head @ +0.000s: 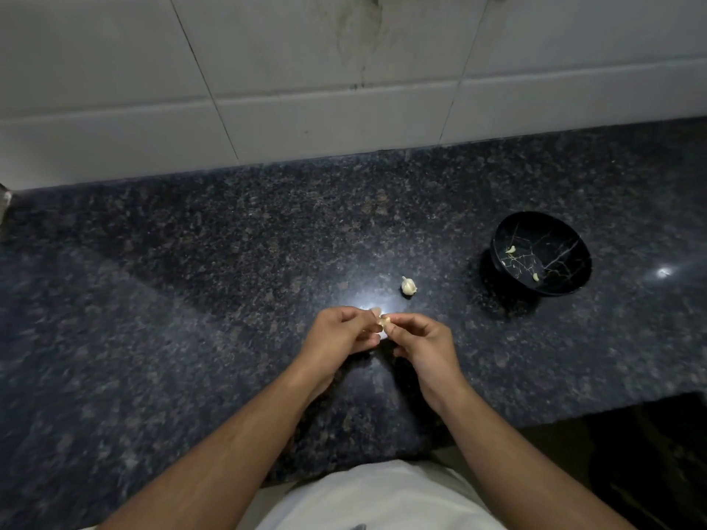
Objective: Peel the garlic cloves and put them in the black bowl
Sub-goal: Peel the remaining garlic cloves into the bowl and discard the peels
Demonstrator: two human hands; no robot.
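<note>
Above the counter's near edge, the left hand [340, 332] and right hand [422, 348] meet fingertip to fingertip, both pinching one garlic clove [384, 321]. Bare granite countertop [191, 300] spreads left. Just beyond lies a garlic bulb [408, 286]; farther right, well apart, the black bowl [541, 254] holds peeled cloves [535, 276].

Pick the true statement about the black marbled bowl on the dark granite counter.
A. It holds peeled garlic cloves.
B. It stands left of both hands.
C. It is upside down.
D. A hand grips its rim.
A: pale peeled garlic cloves lie inside the black marbled bowl, which stands untouched.
</note>
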